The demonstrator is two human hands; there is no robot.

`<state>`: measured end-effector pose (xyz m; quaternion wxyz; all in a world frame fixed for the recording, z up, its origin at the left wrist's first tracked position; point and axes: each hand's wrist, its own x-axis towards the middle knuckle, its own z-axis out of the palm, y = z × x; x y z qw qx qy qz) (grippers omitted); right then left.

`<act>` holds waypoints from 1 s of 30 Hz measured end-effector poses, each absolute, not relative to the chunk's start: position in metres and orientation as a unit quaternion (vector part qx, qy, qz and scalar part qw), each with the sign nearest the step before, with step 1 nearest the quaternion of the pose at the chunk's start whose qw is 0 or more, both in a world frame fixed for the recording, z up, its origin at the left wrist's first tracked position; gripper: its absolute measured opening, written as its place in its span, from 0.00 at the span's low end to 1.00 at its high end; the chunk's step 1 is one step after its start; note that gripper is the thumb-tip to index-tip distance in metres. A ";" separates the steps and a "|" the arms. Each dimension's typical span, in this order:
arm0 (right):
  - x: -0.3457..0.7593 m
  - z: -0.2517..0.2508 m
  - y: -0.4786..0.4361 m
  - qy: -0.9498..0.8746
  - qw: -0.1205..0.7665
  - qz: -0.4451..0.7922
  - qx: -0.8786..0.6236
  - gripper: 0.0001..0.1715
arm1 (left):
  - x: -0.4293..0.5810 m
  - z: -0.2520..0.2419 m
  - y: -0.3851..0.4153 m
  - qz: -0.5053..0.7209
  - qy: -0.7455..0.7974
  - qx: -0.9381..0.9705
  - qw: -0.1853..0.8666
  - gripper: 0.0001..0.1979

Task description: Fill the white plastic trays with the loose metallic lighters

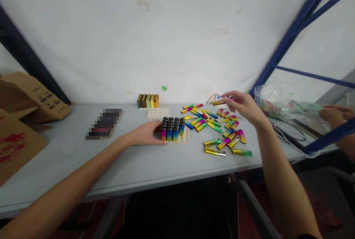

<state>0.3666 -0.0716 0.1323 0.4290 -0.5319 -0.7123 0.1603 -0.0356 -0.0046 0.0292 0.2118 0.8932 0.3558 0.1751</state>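
Note:
My left hand (pixel 148 133) is curled round the left side of a block of upright lighters (pixel 173 130), thumb in front and fingers behind. They have black tops and rainbow metallic bodies, and stand in a white tray (pixel 185 140) whose right-hand holes show bare. At the back right, my right hand (pixel 241 103) pinches a gold and purple lighter (pixel 220 101) near the wall. Between my hands and nearer the front lie many loose lighters (pixel 216 124) in gold, green, pink and blue, pointing various ways.
A second white tray (pixel 158 113) lies behind the block, near a cluster of green, yellow and orange lighters (pixel 148 101). A blurred-out flat object (pixel 104 124) and cardboard boxes (pixel 33 98) are left. Blue frame bars (pixel 291 35), cables (pixel 288 139) and another person's hand (pixel 334 115) are right.

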 end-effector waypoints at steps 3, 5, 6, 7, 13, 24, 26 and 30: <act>0.349 0.124 -0.081 -0.676 0.486 0.206 -0.513 0.25 | -0.035 0.030 -0.004 0.150 0.367 0.898 0.189 0.36; 0.332 0.110 -0.076 -0.657 0.507 0.261 -0.494 0.25 | -0.036 0.030 -0.004 0.147 0.367 0.899 0.187 0.36; 0.324 0.103 -0.072 -0.649 0.512 0.289 -0.483 0.27 | -0.036 0.031 -0.004 0.148 0.365 0.900 0.189 0.36; 0.315 0.095 -0.068 -0.645 0.511 0.316 -0.473 0.28 | -0.036 0.031 -0.004 0.149 0.363 0.899 0.193 0.36; 0.269 0.073 -0.060 -0.661 0.466 0.418 -0.414 0.27 | -0.035 0.032 -0.006 0.154 0.368 0.895 0.199 0.36; 0.239 0.049 -0.055 -0.713 0.463 0.261 -0.457 0.30 | -0.036 0.028 -0.006 0.178 0.350 0.895 0.210 0.35; 0.237 0.045 -0.053 -0.699 0.472 0.222 -0.488 0.33 | -0.036 0.028 -0.005 0.177 0.349 0.896 0.212 0.35; 0.236 0.037 -0.049 -0.663 0.475 0.188 -0.548 0.33 | -0.035 0.028 -0.005 0.153 0.361 0.898 0.199 0.35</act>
